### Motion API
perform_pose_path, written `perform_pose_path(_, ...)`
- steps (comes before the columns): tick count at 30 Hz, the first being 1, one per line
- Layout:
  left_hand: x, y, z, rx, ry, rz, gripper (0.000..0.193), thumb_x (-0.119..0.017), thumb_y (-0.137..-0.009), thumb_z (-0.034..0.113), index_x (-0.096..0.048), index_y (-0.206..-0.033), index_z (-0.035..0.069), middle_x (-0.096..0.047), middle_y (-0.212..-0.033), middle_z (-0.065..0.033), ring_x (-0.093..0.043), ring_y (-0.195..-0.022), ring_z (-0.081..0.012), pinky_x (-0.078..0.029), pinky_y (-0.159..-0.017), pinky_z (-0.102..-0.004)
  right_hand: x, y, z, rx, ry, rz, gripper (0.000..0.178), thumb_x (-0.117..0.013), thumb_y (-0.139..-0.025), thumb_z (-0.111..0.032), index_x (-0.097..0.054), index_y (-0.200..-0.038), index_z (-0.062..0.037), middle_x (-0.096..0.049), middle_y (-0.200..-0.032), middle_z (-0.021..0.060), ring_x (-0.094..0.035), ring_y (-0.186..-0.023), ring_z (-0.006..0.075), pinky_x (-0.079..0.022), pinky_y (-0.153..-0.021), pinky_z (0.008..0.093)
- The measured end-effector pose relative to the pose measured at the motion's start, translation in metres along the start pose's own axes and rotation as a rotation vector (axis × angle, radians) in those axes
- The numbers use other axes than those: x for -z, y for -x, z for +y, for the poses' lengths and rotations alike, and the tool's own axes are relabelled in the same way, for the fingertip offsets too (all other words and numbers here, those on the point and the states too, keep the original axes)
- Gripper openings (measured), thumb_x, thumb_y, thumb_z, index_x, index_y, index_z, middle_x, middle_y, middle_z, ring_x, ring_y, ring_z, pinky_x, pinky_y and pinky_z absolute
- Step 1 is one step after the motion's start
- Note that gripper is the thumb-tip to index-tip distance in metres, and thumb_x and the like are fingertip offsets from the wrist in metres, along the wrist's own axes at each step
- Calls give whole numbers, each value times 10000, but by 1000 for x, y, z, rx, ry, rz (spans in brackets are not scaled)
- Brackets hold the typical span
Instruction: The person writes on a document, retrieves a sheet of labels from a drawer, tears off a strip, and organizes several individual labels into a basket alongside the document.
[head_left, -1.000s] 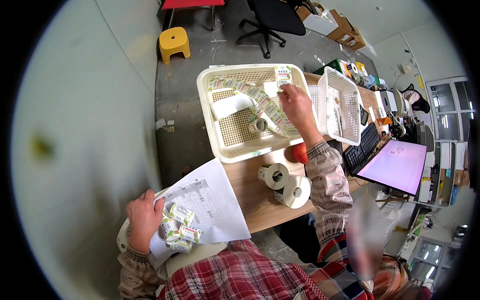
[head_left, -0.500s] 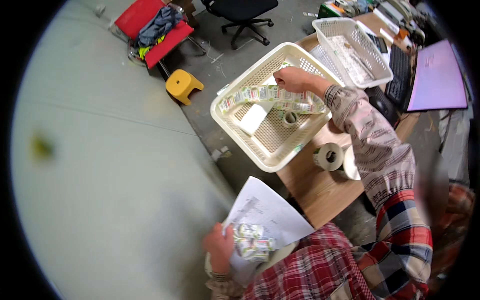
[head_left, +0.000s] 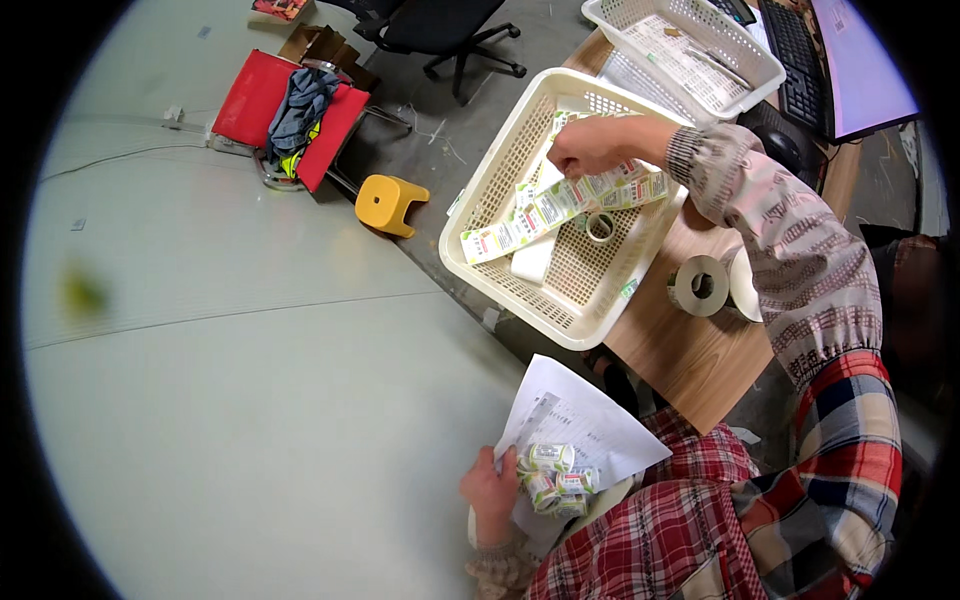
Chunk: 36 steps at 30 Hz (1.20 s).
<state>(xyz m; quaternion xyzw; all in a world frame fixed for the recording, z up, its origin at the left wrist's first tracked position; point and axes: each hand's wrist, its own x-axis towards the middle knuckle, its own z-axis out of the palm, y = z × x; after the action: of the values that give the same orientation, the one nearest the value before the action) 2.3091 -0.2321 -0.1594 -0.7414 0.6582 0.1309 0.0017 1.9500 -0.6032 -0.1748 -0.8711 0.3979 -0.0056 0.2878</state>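
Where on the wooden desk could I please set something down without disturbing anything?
The bare wooden desk corner nearest the person, below the tape rolls, is free. The cream basket is crowded with a label strip under the right hand.

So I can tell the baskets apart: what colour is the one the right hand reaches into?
Cream basket, under the right hand; the head view shows it best.

Wooden table (head_left: 690, 355) with two cream baskets (head_left: 520, 180) (head_left: 640, 25), tape rolls (head_left: 700, 285), keyboard (head_left: 800, 50).
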Motion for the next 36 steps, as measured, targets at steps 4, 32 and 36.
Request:
perform_pose_path(4, -5, -4, -11, -23, -30, 16, 295, -643, -825, 342, -523, -755, 82, -588, -617, -152, -570, -544, -387, -421, -486, -483, -12, 16, -16, -15, -21, 189, 109, -560, -811, -110, -596, -827, -9, -616, -740, 173, -608, -722, 349, -469, -658, 424)
perform_pose_path(32, -1, -20, 24, 50, 130, 37, 234, -667, -777, 226, -535, -740, 37, -605, -675, -136, -590, -590, -342, -429, -552, -459, -38, 58, -36, -362, -522, 334, 174, -585, -889, -117, -593, -930, 52, -596, -744, 64, -518, -672, 102, -437, -631, 264)
perform_pose_path(36, -1, -20, 23, 48, 141, 33, 230, -666, -778, 221, -535, -740, 36, -606, -674, -132, -595, -594, -338, -430, -553, -459, -41, 59, -34, -360, -552, 349, 174, -581, -893, -118, -590, -921, 53, -588, -737, 58, -514, -675, 99, -434, -631, 261)
